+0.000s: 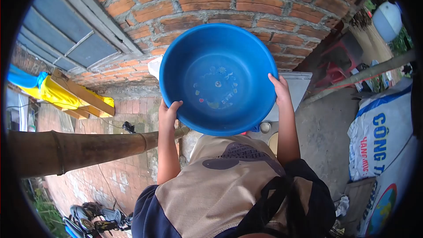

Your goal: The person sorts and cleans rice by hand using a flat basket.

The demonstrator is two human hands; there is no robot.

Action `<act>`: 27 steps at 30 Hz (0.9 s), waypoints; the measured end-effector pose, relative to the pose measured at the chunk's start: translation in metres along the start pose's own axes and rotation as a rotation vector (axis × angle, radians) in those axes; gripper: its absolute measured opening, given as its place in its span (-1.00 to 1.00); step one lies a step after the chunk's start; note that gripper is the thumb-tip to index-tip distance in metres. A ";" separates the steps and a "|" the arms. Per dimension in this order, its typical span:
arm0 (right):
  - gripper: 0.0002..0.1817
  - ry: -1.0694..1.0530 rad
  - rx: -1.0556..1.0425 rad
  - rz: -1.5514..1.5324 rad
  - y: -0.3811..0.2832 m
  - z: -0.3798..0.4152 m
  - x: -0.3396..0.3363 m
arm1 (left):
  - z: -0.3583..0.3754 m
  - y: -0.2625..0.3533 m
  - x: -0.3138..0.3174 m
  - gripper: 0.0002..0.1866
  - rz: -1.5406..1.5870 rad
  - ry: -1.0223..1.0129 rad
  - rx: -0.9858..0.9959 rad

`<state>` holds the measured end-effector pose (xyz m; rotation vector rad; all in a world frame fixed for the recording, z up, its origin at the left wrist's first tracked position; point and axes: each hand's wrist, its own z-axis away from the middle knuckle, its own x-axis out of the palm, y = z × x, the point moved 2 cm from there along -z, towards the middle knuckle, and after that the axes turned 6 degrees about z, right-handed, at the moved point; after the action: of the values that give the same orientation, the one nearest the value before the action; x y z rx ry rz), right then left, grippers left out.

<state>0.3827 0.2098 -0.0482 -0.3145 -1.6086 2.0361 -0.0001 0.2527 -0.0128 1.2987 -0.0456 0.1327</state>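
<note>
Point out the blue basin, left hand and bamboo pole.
Blue basin (pixel 217 76): head view, on its inner floor.
Left hand (pixel 168 112): head view, near the thumb's base.
Bamboo pole (pixel 101 148): head view, on its shaft.

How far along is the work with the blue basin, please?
Picking up looks done: the basin is off the ground. In hand: the left hand and right hand grip opposite sides of its rim. Left, probably: setting it down, since both hands hold it.

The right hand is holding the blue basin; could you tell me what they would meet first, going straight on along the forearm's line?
Most likely the brick wall, beyond the blue basin that the right hand grips, though depth is hard to judge.
</note>
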 end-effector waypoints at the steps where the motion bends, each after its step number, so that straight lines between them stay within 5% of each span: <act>1: -0.66 0.043 0.028 0.003 0.003 0.007 -0.017 | 0.005 -0.001 0.010 -0.62 -0.057 -0.024 -0.006; 7: -0.69 0.219 0.039 -0.062 -0.006 0.066 -0.095 | 0.043 -0.007 0.061 -0.68 -0.143 -0.208 0.042; 20: -0.77 0.384 -0.021 -0.149 0.023 0.144 -0.189 | 0.104 -0.061 0.092 -0.62 -0.218 -0.236 -0.027; 27: -0.77 0.586 -0.091 -0.284 0.059 0.218 -0.215 | 0.115 -0.040 0.123 -0.63 -0.259 -0.529 0.032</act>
<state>0.4424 -0.0953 -0.0750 -0.6123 -1.2894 1.4767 0.1311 0.1408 -0.0065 1.3300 -0.3258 -0.4356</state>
